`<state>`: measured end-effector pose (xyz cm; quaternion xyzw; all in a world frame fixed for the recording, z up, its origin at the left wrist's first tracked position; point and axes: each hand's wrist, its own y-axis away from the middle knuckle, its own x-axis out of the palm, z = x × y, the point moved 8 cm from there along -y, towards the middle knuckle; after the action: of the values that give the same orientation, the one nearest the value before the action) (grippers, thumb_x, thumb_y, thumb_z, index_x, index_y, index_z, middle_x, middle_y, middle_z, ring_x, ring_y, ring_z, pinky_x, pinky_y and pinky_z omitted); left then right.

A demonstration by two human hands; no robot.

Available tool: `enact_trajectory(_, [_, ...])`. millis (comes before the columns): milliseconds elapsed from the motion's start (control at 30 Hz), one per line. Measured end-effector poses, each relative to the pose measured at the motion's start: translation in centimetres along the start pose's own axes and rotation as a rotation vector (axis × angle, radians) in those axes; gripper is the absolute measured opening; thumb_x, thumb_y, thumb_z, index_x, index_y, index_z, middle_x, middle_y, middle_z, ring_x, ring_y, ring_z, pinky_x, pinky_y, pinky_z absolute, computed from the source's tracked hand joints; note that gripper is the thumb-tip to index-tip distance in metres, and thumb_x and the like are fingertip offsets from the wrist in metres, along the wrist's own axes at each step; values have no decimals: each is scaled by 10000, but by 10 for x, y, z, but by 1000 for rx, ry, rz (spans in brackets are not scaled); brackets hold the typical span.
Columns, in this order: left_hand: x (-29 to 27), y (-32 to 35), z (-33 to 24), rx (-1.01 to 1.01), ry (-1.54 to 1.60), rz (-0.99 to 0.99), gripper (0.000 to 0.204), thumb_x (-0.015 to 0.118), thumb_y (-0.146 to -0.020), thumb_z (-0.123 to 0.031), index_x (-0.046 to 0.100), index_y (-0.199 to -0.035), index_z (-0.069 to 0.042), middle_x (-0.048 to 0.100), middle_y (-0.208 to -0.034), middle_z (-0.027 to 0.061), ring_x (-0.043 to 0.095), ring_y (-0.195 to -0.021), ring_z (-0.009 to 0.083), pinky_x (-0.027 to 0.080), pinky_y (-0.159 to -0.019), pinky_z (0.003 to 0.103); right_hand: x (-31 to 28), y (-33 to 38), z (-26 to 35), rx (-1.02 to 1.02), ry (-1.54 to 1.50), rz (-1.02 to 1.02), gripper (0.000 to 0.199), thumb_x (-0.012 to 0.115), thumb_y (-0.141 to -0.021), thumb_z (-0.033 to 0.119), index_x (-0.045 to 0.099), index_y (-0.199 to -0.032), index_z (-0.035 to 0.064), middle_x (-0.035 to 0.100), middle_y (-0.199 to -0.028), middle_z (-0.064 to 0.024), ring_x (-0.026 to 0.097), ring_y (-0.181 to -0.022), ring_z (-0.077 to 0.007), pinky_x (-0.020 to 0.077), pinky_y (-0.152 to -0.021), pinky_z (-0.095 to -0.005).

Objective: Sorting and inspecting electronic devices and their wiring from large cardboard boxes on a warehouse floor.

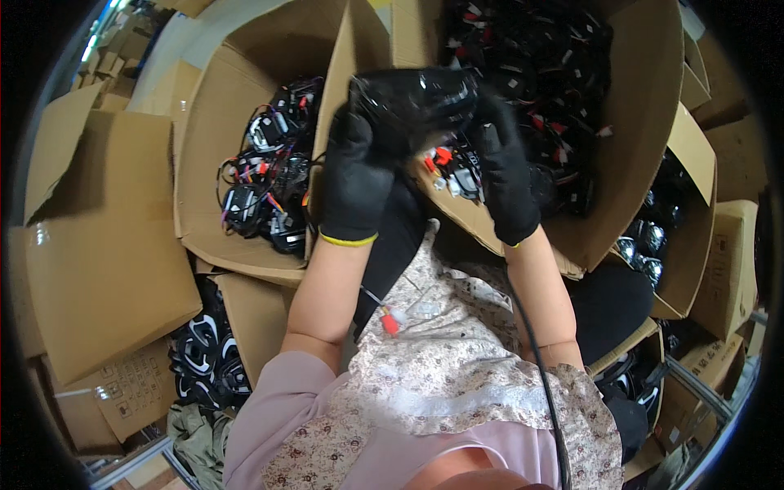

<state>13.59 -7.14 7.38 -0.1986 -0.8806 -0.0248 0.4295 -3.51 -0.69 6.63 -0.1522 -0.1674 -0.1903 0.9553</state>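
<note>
In front of me I hold up a glossy black plastic part point(416, 96), blurred by motion, so its exact kind does not show. My left hand point(353, 175), in a black glove with a yellow cuff edge, closes on its left side. On its right side my right hand point(508, 175), gloved alike, grips it with the fingers partly hidden. Below the part show red and white connectors point(441, 159); whether they hang from it is unclear. A red plug point(389, 323) on a thin wire dangles over my patterned apron point(457, 359).
A cardboard box point(204, 163) on the left contains black parts with coloured wires point(265, 196). The large box point(637, 163) on the right contains many dark wired parts point(531, 65). A black cable point(535, 351) runs down past my right forearm. Black-and-silver parts point(204, 355) lie lower left.
</note>
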Motion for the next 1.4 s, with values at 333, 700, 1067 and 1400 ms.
enact_trajectory(333, [86, 13, -62, 580, -1905, 580, 533, 782, -759, -199, 619, -1256, -93, 597, -1277, 122, 532, -1207, 290, 395, -1053, 407, 35, 10, -23, 0, 100, 69, 241, 661, -877, 44, 606, -1110, 19, 643, -1044, -71, 613, -975, -168, 485, -885, -300])
enact_trajectory(700, [35, -6, -43, 355, -1565, 481, 342, 721, -826, -127, 655, -1153, -54, 644, -1110, 127, 611, -1022, 283, 493, -880, 361, 39, 8, -29, -75, 172, -4, 164, 692, -843, 100, 638, -958, -3, 610, -908, -102, 611, -866, -221, 487, -790, -332])
enact_trajectory(1067, [7, 1, -30, -335, -1215, 576, 537, 737, -833, -194, 560, -1316, -43, 627, -1240, 80, 577, -1154, 186, 442, -1011, 333, 50, 31, -16, -445, 419, 268, 394, 805, -712, 127, 636, -1064, 70, 619, -1134, -125, 579, -1032, -299, 475, -873, -376])
enact_trajectory(1400, [25, 19, -38, 341, -1569, 854, 394, 757, -751, -218, 687, -1121, -100, 677, -1164, 88, 612, -1120, 293, 409, -1019, 441, 53, 52, -8, -703, 584, 295, 375, 790, -611, 68, 648, -957, 103, 649, -1060, -101, 602, -997, -308, 458, -865, -420])
